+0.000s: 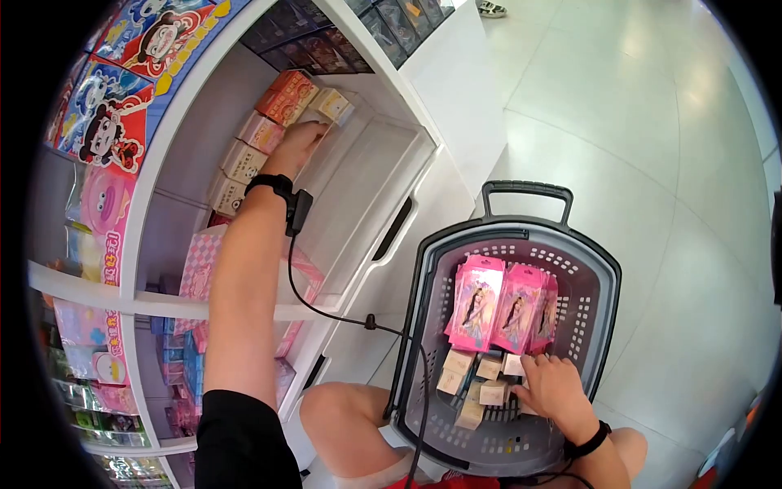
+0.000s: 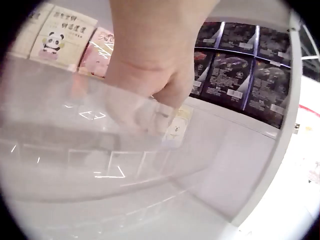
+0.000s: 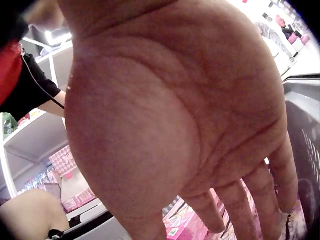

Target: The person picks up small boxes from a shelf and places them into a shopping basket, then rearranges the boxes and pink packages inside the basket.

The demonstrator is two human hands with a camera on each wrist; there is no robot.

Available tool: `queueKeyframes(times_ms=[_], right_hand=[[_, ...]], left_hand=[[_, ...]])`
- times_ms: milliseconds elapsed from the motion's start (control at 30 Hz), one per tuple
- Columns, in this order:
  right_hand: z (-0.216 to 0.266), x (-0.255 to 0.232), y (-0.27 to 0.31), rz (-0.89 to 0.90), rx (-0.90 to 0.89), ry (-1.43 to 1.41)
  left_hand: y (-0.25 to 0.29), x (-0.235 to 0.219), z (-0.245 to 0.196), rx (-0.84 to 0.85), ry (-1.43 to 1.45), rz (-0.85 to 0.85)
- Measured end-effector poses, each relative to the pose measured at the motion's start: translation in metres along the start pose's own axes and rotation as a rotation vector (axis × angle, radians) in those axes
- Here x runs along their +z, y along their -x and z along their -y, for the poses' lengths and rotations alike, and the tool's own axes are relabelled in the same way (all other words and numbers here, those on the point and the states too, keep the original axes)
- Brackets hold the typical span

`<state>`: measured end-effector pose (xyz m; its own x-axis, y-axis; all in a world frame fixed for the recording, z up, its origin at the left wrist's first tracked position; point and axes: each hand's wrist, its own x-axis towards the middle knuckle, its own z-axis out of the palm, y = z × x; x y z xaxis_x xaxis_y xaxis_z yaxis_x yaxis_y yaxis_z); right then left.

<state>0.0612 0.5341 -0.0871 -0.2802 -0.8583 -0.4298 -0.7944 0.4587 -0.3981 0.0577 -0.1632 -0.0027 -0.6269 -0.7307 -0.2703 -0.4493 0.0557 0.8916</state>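
One small box (image 1: 334, 104) gripped by left hand (image 1: 300, 140) fingers; right hand (image 1: 552, 385) fingers relaxed over basket (image 1: 599, 281)

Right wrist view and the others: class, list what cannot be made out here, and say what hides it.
- Right wrist view: the right hand fills the frame, hiding the basket's contents.
- Head view: print on the small beige boxes in the grey basket is too small to read.
- Left wrist view: the left hand covers part of a small box; a clear divider blurs it.
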Motion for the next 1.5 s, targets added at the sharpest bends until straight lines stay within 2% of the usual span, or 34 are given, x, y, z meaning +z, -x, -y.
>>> queueKeyframes(times_ms=[33, 133, 200, 233, 300, 367, 433, 467, 533, 567, 600, 667, 733, 767, 800, 867, 900, 967, 1000, 1067, 1100, 1200, 1267, 1333, 1400, 1433, 1500], right_hand=[[0.000, -0.001, -0.001, 0.019, 0.001, 0.001], [-0.001, 0.008, -0.002, -0.042, 0.001, 0.034], [0.000, 0.014, 0.001, -0.048, 0.016, 0.051], [0.001, 0.013, 0.002, -0.042, 0.021, 0.078], [0.009, 0.009, 0.007, 0.006, 0.031, 0.073], [0.017, 0.001, 0.016, 0.020, 0.010, 0.027], [0.016, 0.000, 0.022, 0.014, 0.011, -0.006], [0.015, 0.001, 0.024, -0.010, 0.010, 0.020], [0.016, 0.003, 0.031, -0.027, 0.007, 0.035], [0.015, 0.002, 0.032, -0.022, 0.029, 0.069], [0.015, 0.001, 0.033, -0.018, 0.050, 0.101], [0.016, -0.002, 0.036, -0.016, 0.057, 0.084], [0.015, -0.002, 0.040, -0.003, 0.083, -0.014], [0.016, 0.001, 0.045, -0.066, 0.084, 0.011], [0.015, 0.002, 0.050, -0.070, 0.093, 0.007], [0.012, 0.003, 0.059, -0.098, 0.108, 0.002], [0.008, 0.001, 0.063, -0.052, 0.110, -0.002], [0.000, -0.003, 0.066, -0.025, 0.112, -0.024], [0.000, -0.001, 0.070, 0.007, 0.107, -0.043], [-0.001, 0.000, 0.076, -0.046, 0.097, -0.041], [-0.002, 0.001, 0.079, -0.095, 0.089, -0.039], [-0.002, -0.005, 0.088, -0.088, 0.137, -0.032], [-0.005, -0.011, 0.093, -0.050, 0.136, -0.047], [-0.008, -0.014, 0.095, -0.019, 0.135, -0.057], [-0.008, -0.014, 0.092, -0.036, 0.163, -0.102], [-0.009, -0.015, 0.092, -0.046, 0.159, -0.101], [-0.010, -0.017, 0.088, -0.205, 0.054, -0.150]], left_hand=[[0.002, -0.006, -0.007, -0.008, -0.004, 0.007], [0.014, 0.006, -0.043, 0.017, -0.321, -0.335], [0.040, 0.028, -0.051, 0.246, -0.473, -0.519], [0.060, 0.041, -0.059, 0.476, -0.502, -0.597], [0.135, 0.097, -0.075, 0.666, -0.224, -0.542], [0.198, 0.129, -0.080, 0.740, -0.224, -0.440], [0.298, 0.178, -0.073, 0.833, -0.392, -0.103], [0.331, 0.189, -0.054, 0.824, -0.647, 0.073], [0.409, 0.230, -0.016, 0.586, -0.826, 0.402], [0.425, 0.241, 0.016, 0.552, -0.943, 0.560], [0.435, 0.246, 0.057, 0.591, -1.071, 0.671], [0.448, 0.262, 0.112, 0.339, -1.300, 0.733], [0.449, 0.271, 0.154, 0.347, -1.344, 0.681], [0.449, 0.278, 0.163, 0.350, -1.384, 0.618], [0.451, 0.283, 0.172, 0.359, -1.387, 0.624], [0.455, 0.294, 0.178, 0.383, -1.467, 0.454], [0.454, 0.298, 0.180, 0.389, -1.472, 0.457], [0.452, 0.304, 0.181, 0.240, -1.417, 0.363], [0.455, 0.304, 0.182, 0.237, -1.424, 0.365], [0.456, 0.309, 0.182, 0.079, -1.364, 0.331], [0.455, 0.311, 0.184, 0.088, -1.368, 0.332], [0.457, 0.308, 0.193, 0.065, -1.284, 0.290], [0.457, 0.308, 0.184, 0.020, -1.231, 0.268], [0.462, 0.297, 0.167, 0.066, -1.192, 0.247], [0.464, 0.285, 0.136, 0.116, -1.155, 0.217], [0.467, 0.278, 0.115, 0.053, -1.052, 0.253], [0.461, 0.261, 0.096, -0.014, -0.886, 0.294]])
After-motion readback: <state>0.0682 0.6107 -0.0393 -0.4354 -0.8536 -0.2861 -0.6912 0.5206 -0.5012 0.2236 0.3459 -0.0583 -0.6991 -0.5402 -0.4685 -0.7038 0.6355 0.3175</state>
